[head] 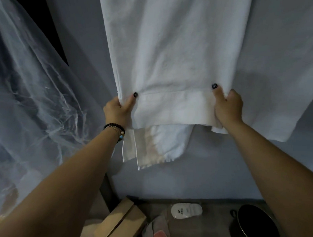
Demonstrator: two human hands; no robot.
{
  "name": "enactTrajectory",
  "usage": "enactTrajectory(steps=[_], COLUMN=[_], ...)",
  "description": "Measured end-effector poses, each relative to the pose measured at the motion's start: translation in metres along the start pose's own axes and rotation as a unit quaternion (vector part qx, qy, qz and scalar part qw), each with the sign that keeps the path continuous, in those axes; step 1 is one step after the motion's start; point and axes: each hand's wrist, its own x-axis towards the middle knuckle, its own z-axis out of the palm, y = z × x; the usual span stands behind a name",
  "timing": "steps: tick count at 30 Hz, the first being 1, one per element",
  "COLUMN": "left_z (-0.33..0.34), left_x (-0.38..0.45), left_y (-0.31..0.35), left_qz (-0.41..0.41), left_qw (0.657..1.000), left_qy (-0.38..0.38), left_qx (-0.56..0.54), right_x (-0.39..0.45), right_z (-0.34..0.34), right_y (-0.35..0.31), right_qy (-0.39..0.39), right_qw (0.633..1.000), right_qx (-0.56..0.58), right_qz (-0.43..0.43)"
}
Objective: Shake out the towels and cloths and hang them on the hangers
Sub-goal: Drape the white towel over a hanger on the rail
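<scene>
A large white towel (169,52) hangs down from above the frame against a grey wall; whatever it hangs on is out of view. My left hand (118,108) grips its lower left corner, thumb on the front. My right hand (227,107) grips the lower right edge the same way. A second white layer (156,145) with a faint stain hangs lower behind the front hem. Another white cloth (279,73) hangs to the right, behind my right hand.
A sheer white curtain (27,98) fills the left side. Below on the grey floor lie a cardboard box (122,222), a white slipper (185,211), a black round pan (256,226) and a heap of crumpled pink and grey cloths (158,233).
</scene>
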Motion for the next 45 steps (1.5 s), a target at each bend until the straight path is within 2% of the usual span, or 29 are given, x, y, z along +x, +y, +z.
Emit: enactTrajectory(steps=[13, 17, 19, 21, 22, 23, 24, 28, 34, 40, 45], left_z=[0.015, 0.019, 0.019, 0.015, 0.014, 0.014, 0.014, 0.030, 0.075, 0.112, 0.128], left_x=[-0.009, -0.018, -0.018, -0.019, -0.021, -0.025, -0.030, -0.044, -0.029, 0.013, 0.019], left_y=[-0.060, -0.071, -0.076, -0.086, -0.095, -0.100, -0.104, -0.114, -0.125, -0.132, -0.125], left_qz=[-0.074, -0.093, -0.212, -0.357, -0.389, -0.399, -0.402, -0.356, -0.219, -0.153, -0.058], left_qw=[0.997, 0.995, 0.974, 0.907, 0.878, 0.869, 0.876, 0.906, 0.945, 0.939, 0.895], left_qy=[-0.014, -0.029, -0.022, -0.017, -0.010, -0.025, -0.053, -0.178, -0.239, -0.306, -0.441], left_qx=[0.008, -0.018, -0.076, -0.223, -0.278, -0.291, -0.262, -0.145, -0.050, -0.033, 0.003], right_x=[-0.017, -0.022, -0.022, -0.022, -0.021, -0.019, -0.016, 0.000, 0.010, 0.027, 0.020], right_z=[0.035, 0.038, 0.034, 0.028, 0.023, 0.018, 0.013, -0.012, -0.030, -0.006, 0.008], right_y=[0.061, 0.076, 0.076, 0.074, 0.072, 0.071, 0.070, 0.074, 0.091, 0.087, 0.091], right_qy=[0.011, 0.006, 0.014, 0.020, 0.024, 0.030, 0.040, 0.108, 0.183, 0.242, 0.243], right_qw=[0.998, 0.998, 0.997, 0.995, 0.993, 0.991, 0.989, 0.986, 0.976, 0.958, 0.955], right_qx=[-0.055, -0.037, -0.019, 0.027, 0.047, 0.055, 0.059, 0.062, 0.013, 0.015, -0.024], right_qz=[0.036, 0.060, 0.074, 0.091, 0.105, 0.121, 0.131, 0.114, 0.113, 0.154, 0.168])
